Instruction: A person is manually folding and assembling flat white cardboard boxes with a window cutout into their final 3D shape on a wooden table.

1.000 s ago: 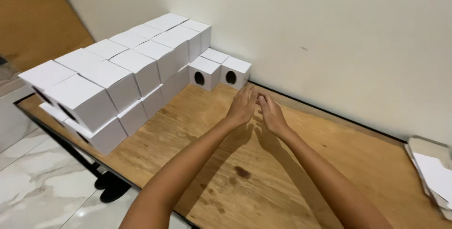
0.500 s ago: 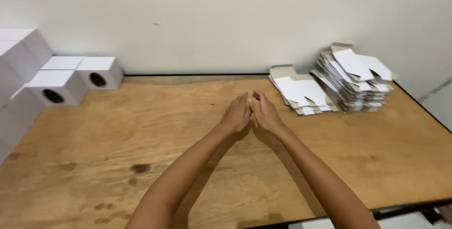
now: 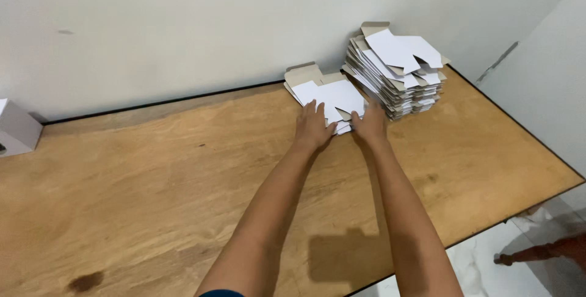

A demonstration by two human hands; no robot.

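Both of my arms reach forward across a wooden table (image 3: 152, 181). My left hand (image 3: 312, 127) lies with fingers spread on the near edge of a low pile of flat white carton blanks (image 3: 326, 92). My right hand (image 3: 370, 123) touches the same pile at its right front corner, fingers curled at the edge; whether it grips a blank I cannot tell. Just right of the low pile stands a taller stack of flat carton blanks (image 3: 397, 71), against the wall.
A folded white box (image 3: 15, 129) sits at the far left edge by the wall. The table's right and front edges drop to a pale tiled floor (image 3: 488, 266). A white wall runs along the back.
The view has swung right, and the stacked boxes have left the frame. My hands, pressed together over the table before, have separated and reached forward onto the low pile of blanks.
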